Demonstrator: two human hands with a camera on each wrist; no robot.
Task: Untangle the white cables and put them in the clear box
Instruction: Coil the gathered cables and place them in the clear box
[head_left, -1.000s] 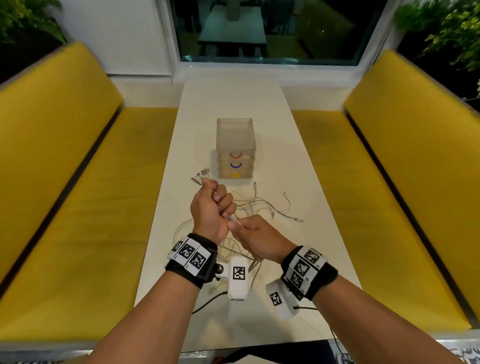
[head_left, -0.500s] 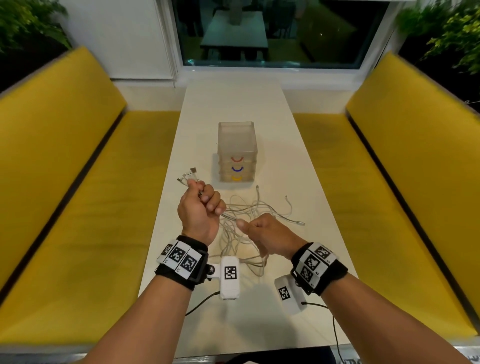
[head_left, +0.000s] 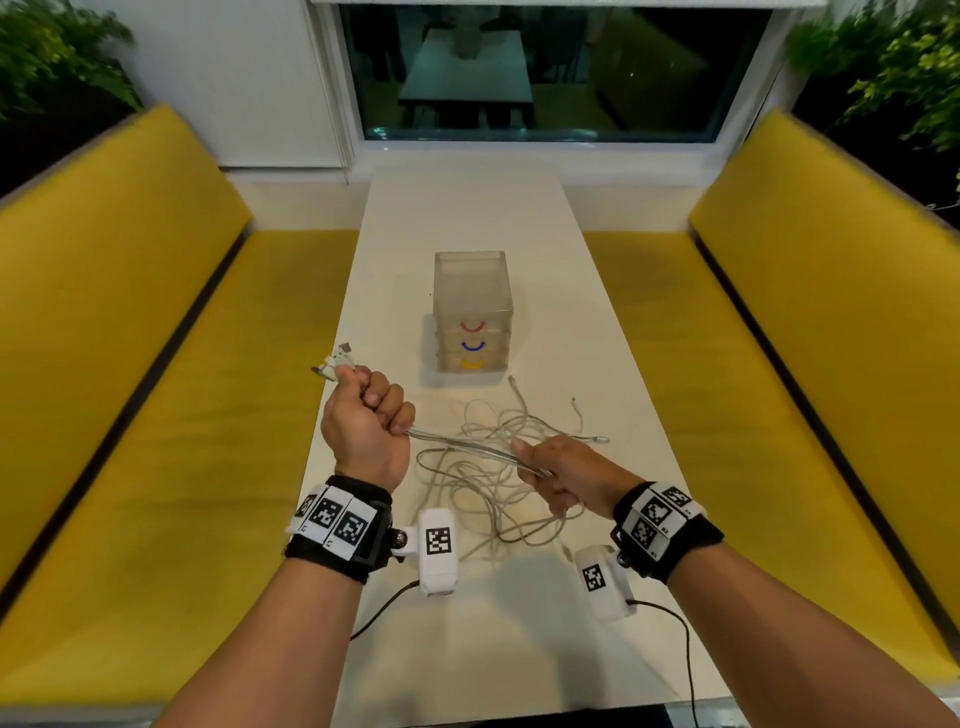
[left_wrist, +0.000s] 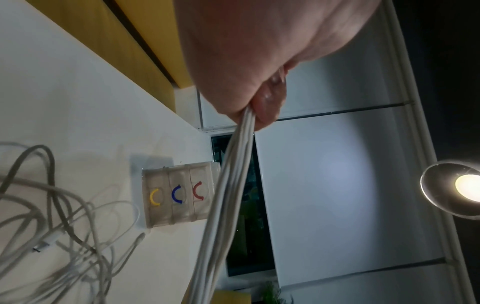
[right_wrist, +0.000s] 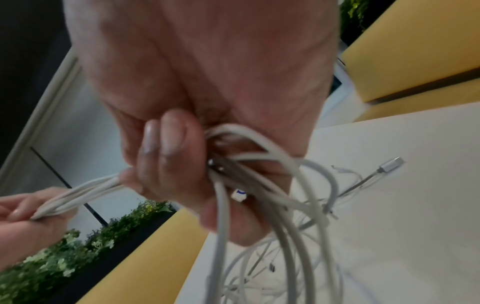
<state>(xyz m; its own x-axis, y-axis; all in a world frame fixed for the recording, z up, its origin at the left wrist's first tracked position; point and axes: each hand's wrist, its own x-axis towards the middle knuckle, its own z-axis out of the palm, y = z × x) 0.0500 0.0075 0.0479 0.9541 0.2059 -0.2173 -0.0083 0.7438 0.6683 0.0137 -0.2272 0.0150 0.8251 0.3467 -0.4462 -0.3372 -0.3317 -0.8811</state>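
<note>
A tangle of white cables (head_left: 493, 483) lies on the white table (head_left: 467, 218) in front of me. My left hand (head_left: 370, 415) grips a bunch of them in a fist, their USB plugs (head_left: 336, 360) sticking out past the thumb. The strands (head_left: 467, 447) stretch taut to my right hand (head_left: 558, 470), which grips the same bunch (right_wrist: 249, 164) with loops hanging below. The left wrist view shows the bundle (left_wrist: 228, 185) leaving my fist. The clear box (head_left: 471, 310), a small drawer unit with red, blue and yellow handles, stands beyond the hands (left_wrist: 179, 197).
Yellow benches (head_left: 130, 364) flank the narrow table on both sides. Loose cable ends with plugs (head_left: 597, 439) lie to the right of the pile. A window (head_left: 545, 67) and plants stand at the far end. A lamp (left_wrist: 462, 187) shines overhead.
My hands have moved apart, the left one up and to the left, the right one to the right, drawing a length of the gripped cables taut between them.
</note>
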